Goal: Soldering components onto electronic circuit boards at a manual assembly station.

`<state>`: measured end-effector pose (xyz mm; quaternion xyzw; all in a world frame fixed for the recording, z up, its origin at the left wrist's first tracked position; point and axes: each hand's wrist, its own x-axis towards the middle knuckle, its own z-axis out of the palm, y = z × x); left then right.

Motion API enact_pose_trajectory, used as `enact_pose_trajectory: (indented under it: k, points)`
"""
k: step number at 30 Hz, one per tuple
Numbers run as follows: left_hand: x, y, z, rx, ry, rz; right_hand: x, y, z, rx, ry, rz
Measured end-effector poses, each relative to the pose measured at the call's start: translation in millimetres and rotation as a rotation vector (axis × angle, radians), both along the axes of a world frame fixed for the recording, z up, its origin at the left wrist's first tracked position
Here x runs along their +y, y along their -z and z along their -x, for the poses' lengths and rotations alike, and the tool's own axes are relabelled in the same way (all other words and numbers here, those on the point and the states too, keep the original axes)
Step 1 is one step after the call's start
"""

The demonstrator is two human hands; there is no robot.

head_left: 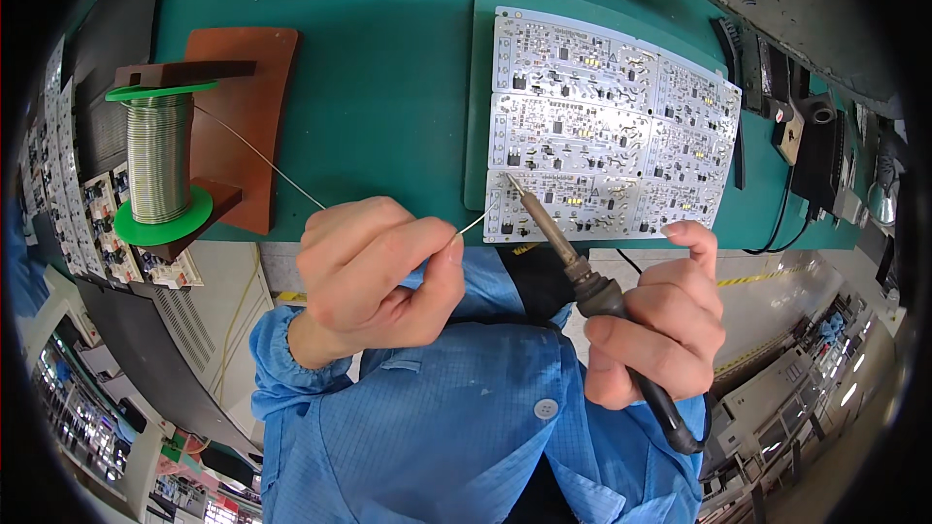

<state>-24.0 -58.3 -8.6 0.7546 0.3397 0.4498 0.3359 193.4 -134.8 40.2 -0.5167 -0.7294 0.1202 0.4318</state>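
My left hand (383, 272) is closed, pinching solder wire (473, 224) between thumb and index finger. The wire's tip points at the near left edge of a white circuit board panel (568, 148). Behind the hand the wire runs back to a spool of solder (158, 160) with green flanges. My right hand (660, 330) grips a soldering iron (594, 289) by its black handle. The iron's tip meets the panel near its lower left corner, or hovers just above it; I cannot tell which. Small components and bright solder joints cover the panel.
The spool sits on a brown stand (243, 126) at the left. Beneath the panel lies a green mat (479, 87) on the green table (388, 87). More boards (102, 213) stand at the far left. A brush (726, 44) and dark tools line the right side, with black cables below.
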Motion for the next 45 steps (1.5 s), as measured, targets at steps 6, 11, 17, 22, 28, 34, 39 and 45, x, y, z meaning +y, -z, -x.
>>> enact_pose_trajectory:
  k: [6,11,17,22,28,34,39,45]
  points:
    - [7.5,-1.6,-4.3,-0.028,-0.002,-0.019,8.0,-6.1,-17.0,0.139,0.044,0.086]
    - [15.7,-0.6,-13.8,-0.027,-0.019,-0.023,16.3,-1.7,-25.0,0.243,0.037,0.066]
    - [23.9,-2.1,-20.9,-0.013,-0.058,-0.005,28.5,-1.9,-23.2,0.173,0.029,0.038]
    - [28.3,1.2,-23.3,-0.001,-0.087,-0.018,38.1,-0.1,-20.5,0.106,-0.010,0.035]
    - [28.8,3.6,-23.1,0.011,-0.098,-0.007,42.6,0.5,-17.9,0.098,-0.023,0.062]
    - [30.0,2.4,-22.3,0.009,-0.097,-0.009,43.8,-0.4,-20.2,0.108,-0.016,0.038]
    - [33.0,0.4,-23.9,0.009,-0.099,-0.011,43.9,-3.0,-26.2,0.167,0.037,0.033]
    - [37.2,1.9,-28.5,-0.003,-0.102,-0.029,46.6,-1.2,-30.4,0.177,0.050,0.028]
